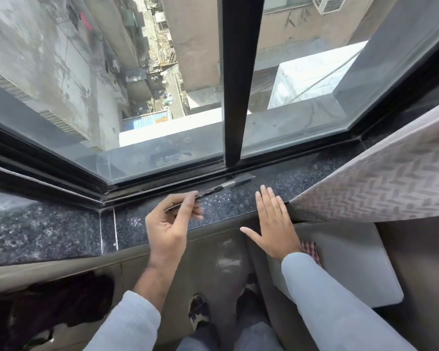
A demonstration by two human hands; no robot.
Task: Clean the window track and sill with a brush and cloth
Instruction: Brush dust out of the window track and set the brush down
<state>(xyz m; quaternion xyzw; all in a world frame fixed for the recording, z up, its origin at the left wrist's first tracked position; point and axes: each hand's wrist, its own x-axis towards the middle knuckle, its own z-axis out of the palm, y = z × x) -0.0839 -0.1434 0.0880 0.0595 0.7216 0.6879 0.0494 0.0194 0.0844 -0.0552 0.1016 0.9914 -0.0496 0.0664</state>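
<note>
My left hand grips the handle of a thin paintbrush, holding it between thumb and fingers. The brush has a metal ferrule and dark bristles that lie at the edge of the black window track, near the foot of the vertical frame bar. My right hand rests flat and open on the front edge of the dark speckled granite sill, fingers spread, holding nothing. A checked red-and-white cloth peeks out behind my right wrist, mostly hidden.
A black vertical window bar divides the glass; the left pane is slid open over a deep drop to an alley. A patterned curtain hangs at the right over the sill. A white cushion lies below. My feet stand on the floor beneath.
</note>
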